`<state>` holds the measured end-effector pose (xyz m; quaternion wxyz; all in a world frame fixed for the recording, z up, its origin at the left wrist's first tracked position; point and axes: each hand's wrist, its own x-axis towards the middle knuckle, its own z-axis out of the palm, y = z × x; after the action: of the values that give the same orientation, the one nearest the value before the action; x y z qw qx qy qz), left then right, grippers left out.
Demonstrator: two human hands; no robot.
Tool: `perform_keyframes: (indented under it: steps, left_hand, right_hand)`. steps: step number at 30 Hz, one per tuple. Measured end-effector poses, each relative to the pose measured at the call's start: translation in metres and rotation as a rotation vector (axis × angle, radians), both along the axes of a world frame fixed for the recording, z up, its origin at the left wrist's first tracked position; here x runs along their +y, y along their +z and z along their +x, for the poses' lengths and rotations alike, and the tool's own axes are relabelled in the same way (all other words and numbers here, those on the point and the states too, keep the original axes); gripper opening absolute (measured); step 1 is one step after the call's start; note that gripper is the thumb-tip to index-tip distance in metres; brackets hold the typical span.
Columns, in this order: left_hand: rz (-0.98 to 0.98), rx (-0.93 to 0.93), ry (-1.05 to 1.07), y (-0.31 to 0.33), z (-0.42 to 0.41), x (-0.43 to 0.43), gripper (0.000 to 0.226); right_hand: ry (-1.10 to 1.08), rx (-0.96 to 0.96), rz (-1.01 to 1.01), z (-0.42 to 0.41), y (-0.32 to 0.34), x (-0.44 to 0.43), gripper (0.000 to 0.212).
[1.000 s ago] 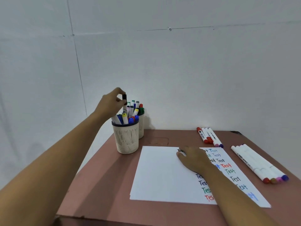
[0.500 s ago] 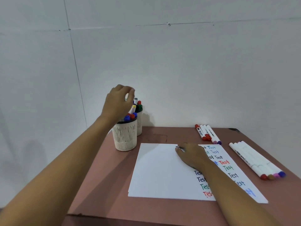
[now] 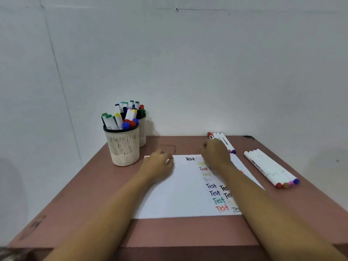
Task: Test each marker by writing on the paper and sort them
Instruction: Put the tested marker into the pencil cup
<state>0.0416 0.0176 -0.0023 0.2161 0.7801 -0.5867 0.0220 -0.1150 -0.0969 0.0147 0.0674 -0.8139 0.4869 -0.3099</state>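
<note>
A white paper (image 3: 178, 194) lies on the brown table (image 3: 169, 232), with "Test" written down its right side in several colours. My left hand (image 3: 158, 168) rests on the paper's top left corner and grips a pale marker (image 3: 168, 161); only the marker's ends show past the fingers. My right hand (image 3: 214, 153) is over the paper's top right with its fingers curled, and I see nothing in it. A beige mesh cup (image 3: 122, 147) full of markers stands at the back left. Just behind it is a second cup (image 3: 142, 132).
A row of markers (image 3: 227, 142) lies at the back edge, partly behind my right hand. Several white markers (image 3: 269, 168) lie side by side to the right of the paper. A white wall stands close behind the table.
My left hand has come down from the cup to the paper's top left corner with a marker. My right hand has lifted off the paper and curled.
</note>
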Motion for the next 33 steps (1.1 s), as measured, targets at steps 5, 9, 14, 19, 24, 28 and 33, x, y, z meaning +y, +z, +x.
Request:
perform_keyframes:
  steps: [5,9,14,19,24,28,33]
  left_hand:
    - [-0.027,-0.007,-0.010,-0.005,0.002,-0.001,0.028]
    - [-0.044,0.013,-0.019,-0.006,0.003,-0.001,0.028]
    - [-0.036,0.033,-0.011,-0.003,0.003,0.000,0.028]
    - [-0.019,0.039,-0.016,-0.001,0.003,0.000,0.027]
    - [0.001,0.035,-0.016,0.001,0.002,0.000,0.028]
    - [-0.015,0.040,-0.012,0.001,0.003,0.000,0.029]
    - [-0.163,0.089,-0.054,0.001,0.005,-0.001,0.029]
  right_hand:
    - [-0.173,0.257,-0.111,-0.014,0.006,-0.025,0.024]
    - [-0.218,0.347,-0.156,-0.014,0.002,-0.042,0.024]
    - [-0.250,0.358,-0.158,-0.002,-0.007,-0.051,0.025]
    - [-0.299,0.348,-0.137,0.001,-0.009,-0.057,0.025]
    - [-0.261,0.326,-0.163,0.005,-0.015,-0.057,0.031]
    - [-0.273,0.280,-0.203,0.007,-0.011,-0.053,0.024]
    - [-0.139,-0.310,0.010,0.003,0.023,-0.020,0.023]
